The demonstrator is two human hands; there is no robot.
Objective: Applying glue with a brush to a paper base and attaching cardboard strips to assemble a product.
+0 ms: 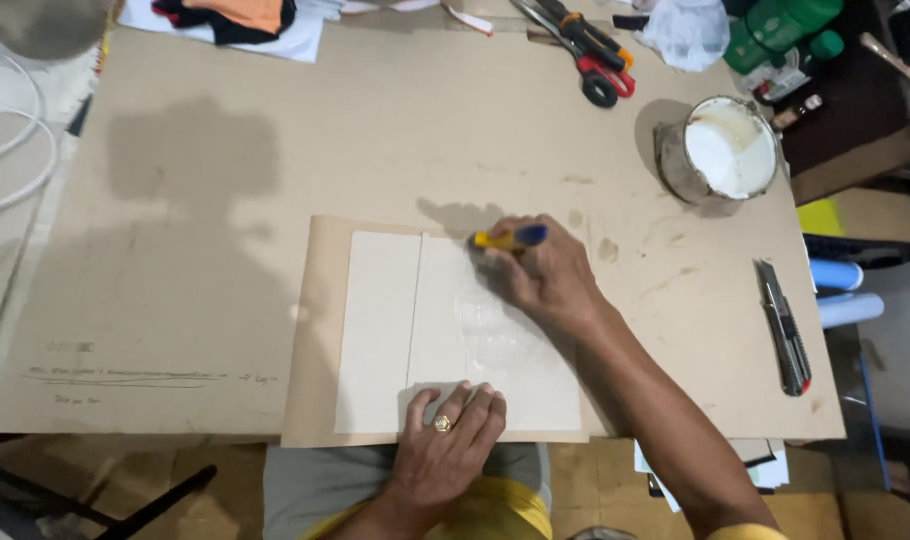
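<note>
Left hand (pixel 445 440) flat, fingers spread, pressing white boards (pixel 455 335) on brown paper (pixel 315 330); right grip (pixel 545 275) closed around brush (pixel 510 238), lying crosswise, handle rightward, at the boards' far edge. Tan counter (pixel 275 150); glue can (pixel 720 150), knife (pixel 785 325).

Under my left hand (pixel 443 450) I see a pale cream board (pixel 455 330), with a shiny wet patch nearer my right hand (pixel 547 277). It lies on a tan sheet of paper (pixel 313 330), over a light brown counter (pixel 375 140) with darker smudges. A gold ring (pixel 442 423) sits on my left hand. My right hand grips a brush (pixel 511 238) with a yellow-and-blue handle. Beyond that hand, a grey tin (pixel 720 150) holds white glue. Farther off, scissors (pixel 600 75) have red and black handles. Off to the side, a black-and-grey utility knife (pixel 783 328).
</note>
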